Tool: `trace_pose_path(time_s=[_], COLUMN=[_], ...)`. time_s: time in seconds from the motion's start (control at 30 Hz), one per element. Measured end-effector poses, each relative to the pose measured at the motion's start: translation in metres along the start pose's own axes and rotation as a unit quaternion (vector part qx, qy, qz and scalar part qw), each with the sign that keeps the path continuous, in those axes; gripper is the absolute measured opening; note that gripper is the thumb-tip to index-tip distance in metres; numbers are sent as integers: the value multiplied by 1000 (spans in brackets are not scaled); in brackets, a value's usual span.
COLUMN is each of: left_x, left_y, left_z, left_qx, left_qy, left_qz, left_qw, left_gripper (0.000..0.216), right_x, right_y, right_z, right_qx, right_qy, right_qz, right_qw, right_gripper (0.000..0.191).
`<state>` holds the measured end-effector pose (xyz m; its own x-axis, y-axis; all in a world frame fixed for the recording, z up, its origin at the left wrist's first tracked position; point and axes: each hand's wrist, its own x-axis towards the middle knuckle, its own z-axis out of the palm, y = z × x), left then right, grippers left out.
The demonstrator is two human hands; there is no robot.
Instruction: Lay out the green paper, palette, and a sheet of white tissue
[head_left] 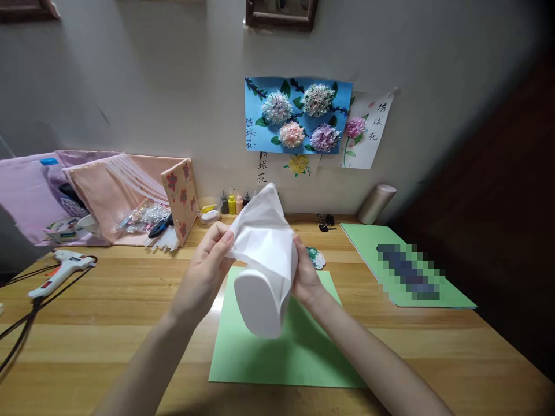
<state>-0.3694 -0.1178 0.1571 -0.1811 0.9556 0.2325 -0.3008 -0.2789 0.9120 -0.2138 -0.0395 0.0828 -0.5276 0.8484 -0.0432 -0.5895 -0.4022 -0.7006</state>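
Observation:
I hold a white rounded foam-like block (259,303) up over the wooden table, its flat end toward me. A sheet of white paper (265,231) is draped around it and rises to a point. My left hand (208,263) pinches the paper's left edge between thumb and fingers. My right hand (306,274) is closed round the right side of the block and paper. Below them a green sheet of paper (260,355) lies flat on the table.
A white glue gun (60,271) with black cord lies at the left. Pink fabric bags and a flowered box (180,196) stand at back left, small paint bottles (232,203) by the wall. A green folder (368,245) and a beige cylinder (376,203) are at right.

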Motion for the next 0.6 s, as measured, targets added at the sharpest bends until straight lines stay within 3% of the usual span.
trace_pose_path(time_s=[0.1, 0.17, 0.27, 0.37, 0.5, 0.6], left_x=[0, -1, -3, -4, 0, 2], left_y=[4, 5, 7, 13, 25, 33], left_z=[-3, -2, 1, 3, -1, -8], left_qx=[-10, -21, -70, -185, -373, -447], left_qy=[8, 2, -7, 0, -3, 15], left_qz=[38, 31, 9, -8, -58, -54], left_qw=[999, 999, 997, 983, 926, 893], left_gripper=[20, 19, 19, 25, 32, 33], right_x=[-10, -18, -27, -30, -30, -31], right_y=[28, 46, 62, 68, 68, 65], right_z=[9, 12, 13, 11, 3, 2], right_qx=[53, 79, 96, 83, 57, 34], right_qy=[-28, -35, -70, -124, -130, -179], right_qz=[123, 148, 158, 163, 120, 114], right_qw=[991, 985, 980, 975, 983, 977], right_gripper=[53, 52, 54, 60, 64, 61])
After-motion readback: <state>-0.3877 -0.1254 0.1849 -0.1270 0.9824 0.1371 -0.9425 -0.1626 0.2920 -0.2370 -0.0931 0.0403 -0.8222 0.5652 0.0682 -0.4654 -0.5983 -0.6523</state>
